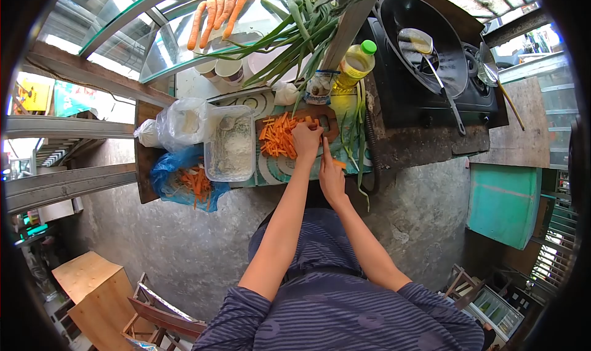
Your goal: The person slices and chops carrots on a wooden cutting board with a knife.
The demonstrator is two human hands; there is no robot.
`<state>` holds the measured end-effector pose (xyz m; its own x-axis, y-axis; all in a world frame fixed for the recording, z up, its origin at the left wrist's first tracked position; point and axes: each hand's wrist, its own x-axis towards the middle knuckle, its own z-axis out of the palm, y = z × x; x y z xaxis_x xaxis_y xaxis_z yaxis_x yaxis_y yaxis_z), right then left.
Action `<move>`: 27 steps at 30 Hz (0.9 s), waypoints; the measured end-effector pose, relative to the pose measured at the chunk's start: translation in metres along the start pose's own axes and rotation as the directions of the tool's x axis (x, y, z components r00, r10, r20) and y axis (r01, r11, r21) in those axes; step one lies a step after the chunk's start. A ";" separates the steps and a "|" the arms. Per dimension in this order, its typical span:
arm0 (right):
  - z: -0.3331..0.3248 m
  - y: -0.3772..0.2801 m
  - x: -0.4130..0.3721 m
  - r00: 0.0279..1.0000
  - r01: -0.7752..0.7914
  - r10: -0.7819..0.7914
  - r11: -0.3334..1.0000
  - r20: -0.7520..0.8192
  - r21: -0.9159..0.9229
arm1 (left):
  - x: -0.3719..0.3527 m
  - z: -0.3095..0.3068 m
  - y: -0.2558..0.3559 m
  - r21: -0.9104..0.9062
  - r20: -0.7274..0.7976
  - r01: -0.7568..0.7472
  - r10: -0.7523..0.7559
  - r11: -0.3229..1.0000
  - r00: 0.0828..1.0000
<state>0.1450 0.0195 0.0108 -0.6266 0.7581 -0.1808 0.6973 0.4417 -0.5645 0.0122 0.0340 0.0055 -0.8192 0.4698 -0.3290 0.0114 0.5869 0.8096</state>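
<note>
At the near edge of the cutting board (331, 127), the right hand (331, 177) is closed around the handle of a knife (324, 149). Its grip is pressed together and the blade points away from the body onto the board. Just beside that hand, off the board's near edge, lies a small orange offcut (340, 164).

On the board itself, the left hand (306, 140) has its fingers curled down over a carrot piece (311, 122), pinning it next to the blade; how much of the piece remains under the fingers is too small to tell. Touching that hand, on the board's left part, sits a loose heap of carrot strips (277, 137).

Left of the board stand a clear plastic tub (231, 149) with something pale in it, a blue bag (188, 181) holding more orange strips or peelings, and a white bag (183, 120). The bench (425, 146) to the board's right is bare, worn stone.

Beyond the board lie green onions (295, 40) and a yellow oil bottle (356, 64). Farther off four whole carrots (218, 12) rest on a glass case, and to the far right a black wok (412, 18) holds a ladle (425, 46).

Judging by the heap, a good share of the cutting is done, with the piece in hand unfinished and the four whole carrots uncut.
</note>
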 end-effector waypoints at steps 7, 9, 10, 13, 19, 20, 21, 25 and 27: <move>-0.003 0.001 0.004 0.997 -0.006 0.011 0.997 0.077 -0.072 | 0.001 0.001 0.004 0.029 -0.006 -0.001 0.001 1.000 1.000; -0.003 0.001 0.006 0.997 -0.006 0.011 0.998 0.080 -0.058 | 0.003 0.001 0.004 0.039 0.000 -0.003 0.003 0.999 1.000; -0.002 0.001 0.006 0.996 -0.008 0.012 0.999 0.084 -0.048 | 0.003 0.001 0.004 0.044 0.004 -0.005 0.005 0.999 1.000; -0.001 0.002 0.007 0.996 -0.009 0.012 0.999 0.091 -0.034 | 0.003 0.001 0.004 0.051 0.004 -0.017 0.017 0.999 1.000; 0.004 0.005 0.011 0.995 -0.012 0.012 1.000 0.101 0.001 | 0.004 -0.002 0.005 0.071 0.048 -0.021 0.018 0.997 0.999; 0.005 0.005 0.012 0.992 -0.023 0.021 1.000 0.124 0.008 | 0.004 -0.003 0.006 0.073 0.061 -0.013 0.008 0.997 0.998; 0.007 0.007 0.012 0.994 -0.006 0.007 1.000 0.113 -0.002 | 0.003 -0.006 0.009 0.084 0.083 0.002 -0.009 0.996 0.997; 0.012 0.007 0.013 0.993 0.004 -0.001 1.000 0.118 -0.028 | 0.005 -0.011 0.012 0.137 0.129 0.004 -0.022 0.991 0.991; 0.012 0.003 0.017 0.987 -0.029 0.033 0.999 0.156 -0.025 | 0.008 -0.011 0.012 0.133 0.121 -0.020 0.004 0.991 0.993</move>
<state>0.1326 0.0280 -0.0036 -0.6501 0.6879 -0.3228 0.7237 0.4311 -0.5389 -0.0003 0.0373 0.0185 -0.7437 0.5482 -0.3826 0.1036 0.6599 0.7442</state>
